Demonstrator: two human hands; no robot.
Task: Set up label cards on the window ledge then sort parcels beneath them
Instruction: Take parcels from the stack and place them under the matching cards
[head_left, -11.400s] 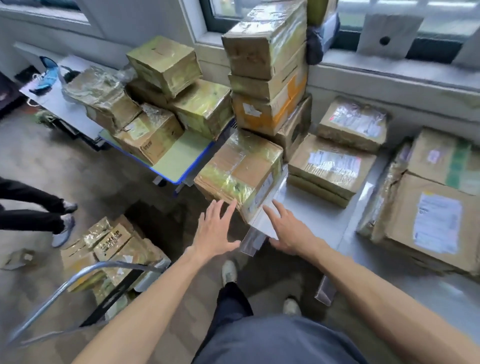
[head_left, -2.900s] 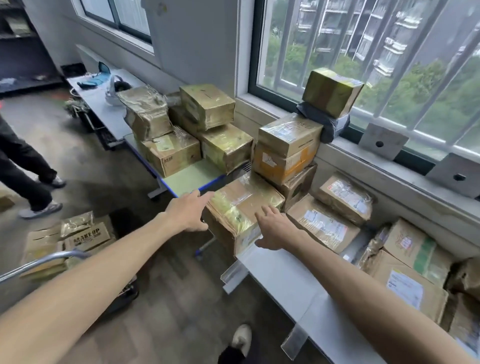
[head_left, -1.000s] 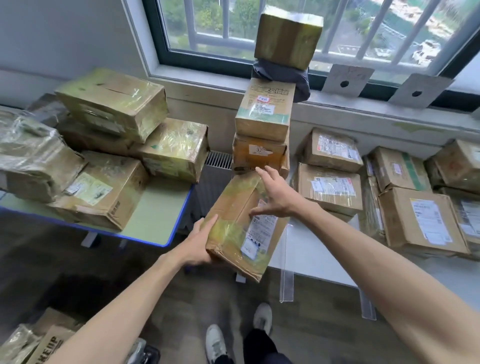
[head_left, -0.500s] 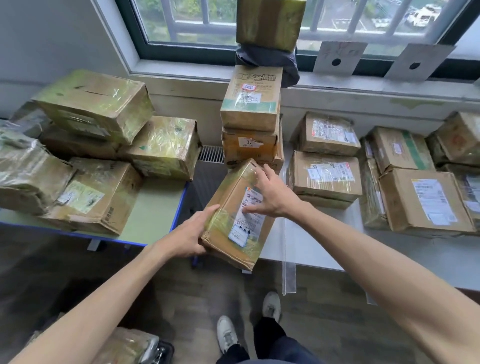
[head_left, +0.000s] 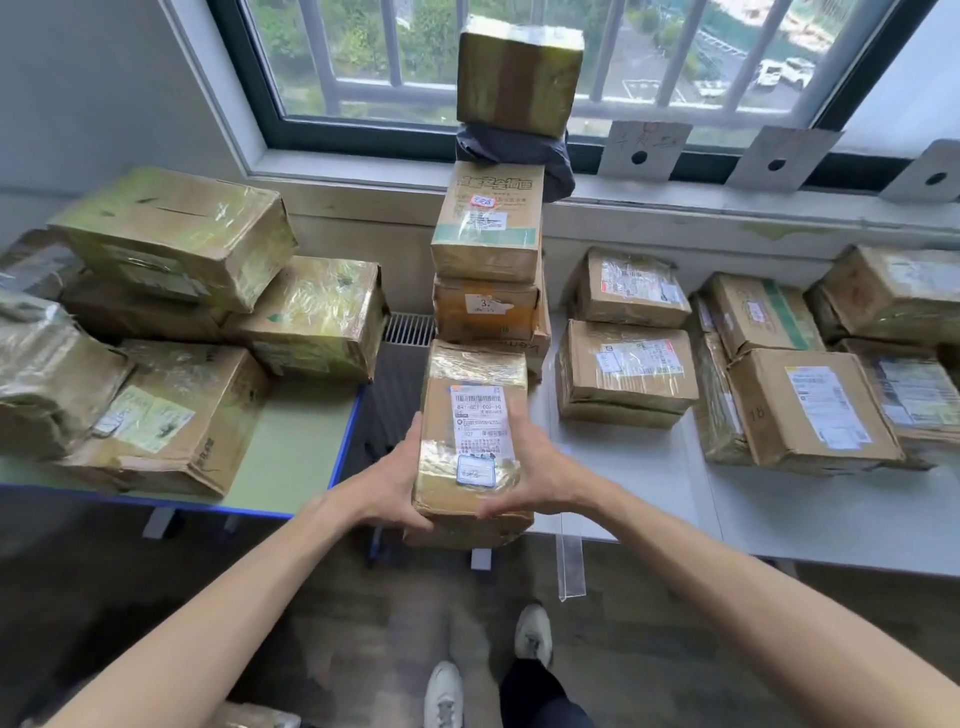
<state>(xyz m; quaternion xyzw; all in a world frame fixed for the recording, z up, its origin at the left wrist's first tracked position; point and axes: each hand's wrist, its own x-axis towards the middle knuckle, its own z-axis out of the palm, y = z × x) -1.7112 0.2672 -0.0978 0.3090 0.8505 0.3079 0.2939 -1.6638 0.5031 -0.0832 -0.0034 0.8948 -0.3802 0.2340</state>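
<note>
A brown cardboard parcel wrapped in clear tape (head_left: 474, 441) was held by both hands in front of the person, at the gap between the green blue-edged worktop (head_left: 291, 457) and the white worktop (head_left: 675, 499). Its long axis ran away from the person toward the window, with the white shipping label (head_left: 480, 423) facing up and the near end lower than the far end. Left hand (head_left: 387, 483) clasped the left side, thumb along the top left edge and fingers (head_left: 415, 522) curled under the near corner. Right hand (head_left: 540, 478) clasped the right side, thumb on the top face near the label; its other fingers were hidden behind the parcel. The far end of the parcel sat just in front of a stack of cardboard boxes (head_left: 488, 260) that rose to the window ledge (head_left: 727, 208). Grey label cards with round holes (head_left: 644, 150) leaned against the window on the ledge, right of the stack. More taped parcels (head_left: 628, 364) lay on the white worktop beneath the cards.
</note>
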